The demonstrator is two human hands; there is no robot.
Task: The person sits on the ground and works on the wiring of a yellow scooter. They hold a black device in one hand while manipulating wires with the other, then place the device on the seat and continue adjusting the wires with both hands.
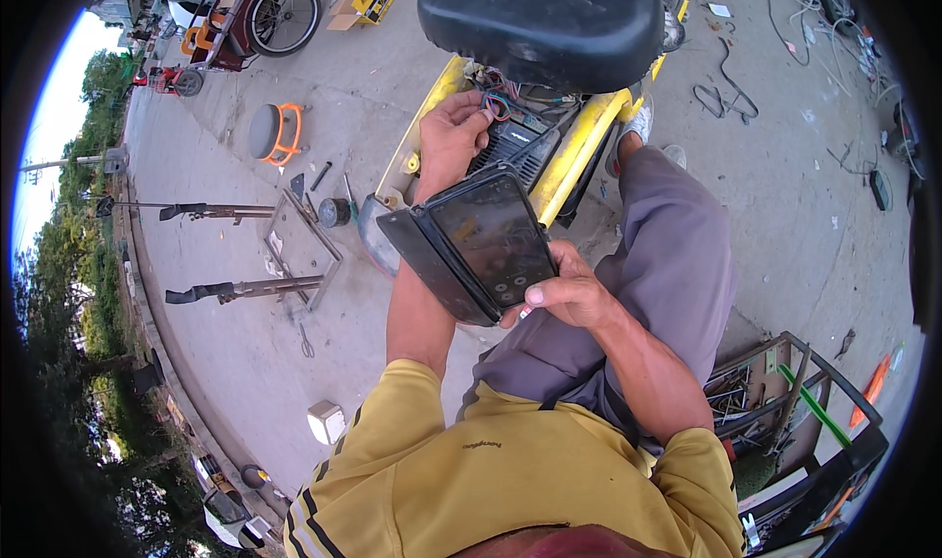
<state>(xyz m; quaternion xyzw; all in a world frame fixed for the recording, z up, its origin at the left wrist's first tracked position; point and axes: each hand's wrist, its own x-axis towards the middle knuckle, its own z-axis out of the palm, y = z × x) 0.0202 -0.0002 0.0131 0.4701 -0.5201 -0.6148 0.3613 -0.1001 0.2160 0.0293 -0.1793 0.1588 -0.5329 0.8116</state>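
Your right hand [572, 289] grasped the phone [494, 232], its long axis slanting up and left from that grip. Your left hand [454, 134], nearer the wires [500, 105], pinched them; the bundle spread just right of those fingertips.

The black seat [542, 26], cut off above, partly hides coloured wires [498, 106].

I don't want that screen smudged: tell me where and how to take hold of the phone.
I'd pinch the phone by its upper right edge, coming from the picture's upper right: that edge looks free, while the right hand holds the lower corner and the open cover spreads left.
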